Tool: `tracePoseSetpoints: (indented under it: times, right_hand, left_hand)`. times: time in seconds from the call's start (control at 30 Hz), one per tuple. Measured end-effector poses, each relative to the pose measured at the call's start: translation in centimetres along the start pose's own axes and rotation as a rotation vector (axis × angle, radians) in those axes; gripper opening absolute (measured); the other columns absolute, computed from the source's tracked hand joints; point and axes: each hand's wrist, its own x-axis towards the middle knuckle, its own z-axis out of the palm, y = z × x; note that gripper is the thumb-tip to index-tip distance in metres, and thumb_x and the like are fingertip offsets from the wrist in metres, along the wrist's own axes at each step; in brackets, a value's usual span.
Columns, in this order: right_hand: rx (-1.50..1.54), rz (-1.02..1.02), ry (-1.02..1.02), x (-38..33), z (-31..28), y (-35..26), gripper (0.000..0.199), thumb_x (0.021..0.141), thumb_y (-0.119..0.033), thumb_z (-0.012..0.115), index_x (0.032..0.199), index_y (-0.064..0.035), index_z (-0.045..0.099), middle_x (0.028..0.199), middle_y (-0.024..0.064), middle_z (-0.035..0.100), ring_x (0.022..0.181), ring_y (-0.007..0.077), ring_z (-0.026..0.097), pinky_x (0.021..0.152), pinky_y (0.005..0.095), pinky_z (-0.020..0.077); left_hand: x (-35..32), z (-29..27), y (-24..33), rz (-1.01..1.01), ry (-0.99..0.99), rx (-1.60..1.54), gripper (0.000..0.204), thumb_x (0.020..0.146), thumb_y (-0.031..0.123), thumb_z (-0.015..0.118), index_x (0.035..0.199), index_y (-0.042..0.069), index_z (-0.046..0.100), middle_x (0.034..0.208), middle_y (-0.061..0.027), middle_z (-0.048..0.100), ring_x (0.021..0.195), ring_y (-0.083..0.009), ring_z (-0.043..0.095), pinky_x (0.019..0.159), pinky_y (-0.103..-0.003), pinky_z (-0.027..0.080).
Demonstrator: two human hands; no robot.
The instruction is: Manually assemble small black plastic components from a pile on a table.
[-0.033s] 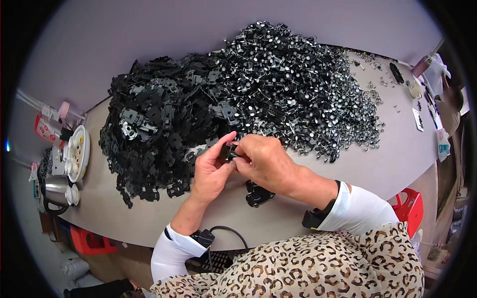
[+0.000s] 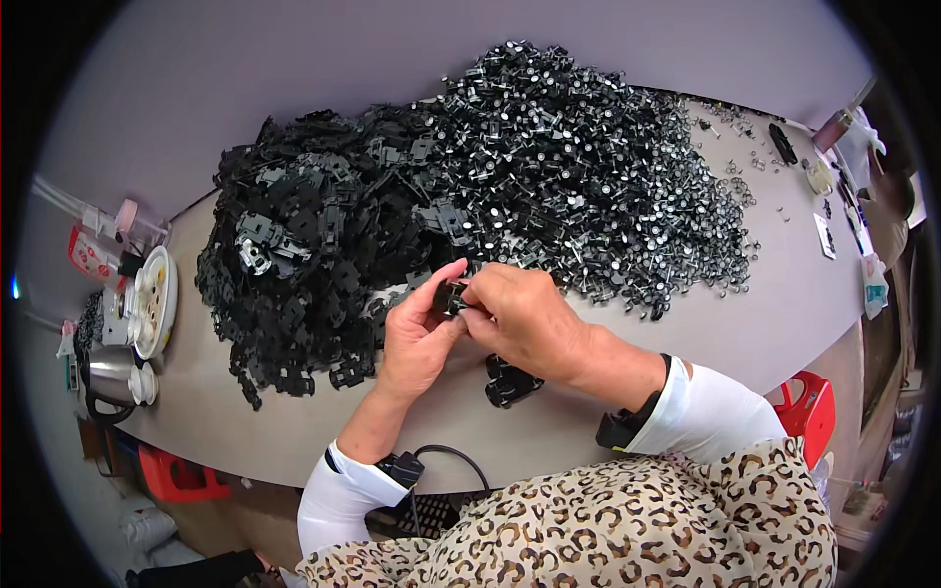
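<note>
My left hand and my right hand meet over the table's middle. Between their fingertips they grip a small black plastic chassis, mostly covered by the fingers. The left thumb and fingers pinch it from the left, and the right fingers close on it from the right. Just below my right hand lies a black chassis piece with wheels. Beyond my left hand is a heap of flat black plastic chassis. Past my right hand rises a pile of small wheel axles with silvery discs.
The grey table curves round me. At its left end stand a white tray with cups and a steel kettle. Pens and small tools lie at the right edge. A red stool stands off the right side.
My right fingers have shifted very slightly around the small black chassis. Everything else looks the same.
</note>
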Motion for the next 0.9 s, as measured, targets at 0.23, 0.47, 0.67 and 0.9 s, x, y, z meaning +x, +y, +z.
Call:
tracePoseSetpoints:
  times: [0.23,0.47,0.67,0.9]
  right_hand:
    - [0.012,-0.090,0.124,-0.2,0.2,0.3,0.017,0.070,0.001,0.068,0.079,0.0015,0.054,0.069,0.0125,0.058,0.058,0.0256,0.061,0.051,0.0337,0.0498]
    - [-0.037,-0.077,0.052,-0.1,0.0,0.2,0.016,0.070,0.001,0.067,0.077,0.0022,0.053,0.068,0.0139,0.057,0.060,0.0288,0.060,0.053,0.0367,0.0486]
    - [-0.089,-0.035,0.018,0.2,-0.7,-0.6,0.015,0.070,0.000,0.066,0.077,0.0021,0.053,0.068,0.0145,0.057,0.061,0.0308,0.060,0.054,0.0383,0.0480]
    - [-0.106,-0.018,-0.001,0.0,-1.5,-0.9,0.016,0.070,-0.001,0.067,0.077,0.0020,0.053,0.067,0.0144,0.057,0.061,0.0305,0.060,0.053,0.0376,0.0485]
  left_hand:
    - [0.0,0.2,-0.2,-0.046,-0.008,-0.134,0.054,0.083,-0.008,0.061,0.134,0.002,0.045,0.112,-0.0046,0.060,0.097,-0.0084,0.058,0.083,-0.022,0.049]
    - [-0.1,0.5,-0.4,-0.022,0.013,-0.120,0.060,0.083,-0.007,0.063,0.137,0.004,0.041,0.110,-0.0037,0.060,0.092,-0.0072,0.058,0.081,-0.022,0.050]
    - [-0.3,0.7,0.3,-0.035,-0.004,-0.063,0.062,0.081,-0.011,0.060,0.138,0.004,0.040,0.109,-0.0038,0.060,0.090,-0.0064,0.058,0.080,-0.022,0.050]
    - [-0.3,0.8,0.8,-0.024,-0.012,-0.058,0.062,0.081,-0.013,0.058,0.138,0.004,0.040,0.110,-0.0063,0.059,0.086,-0.0103,0.062,0.077,-0.025,0.055]
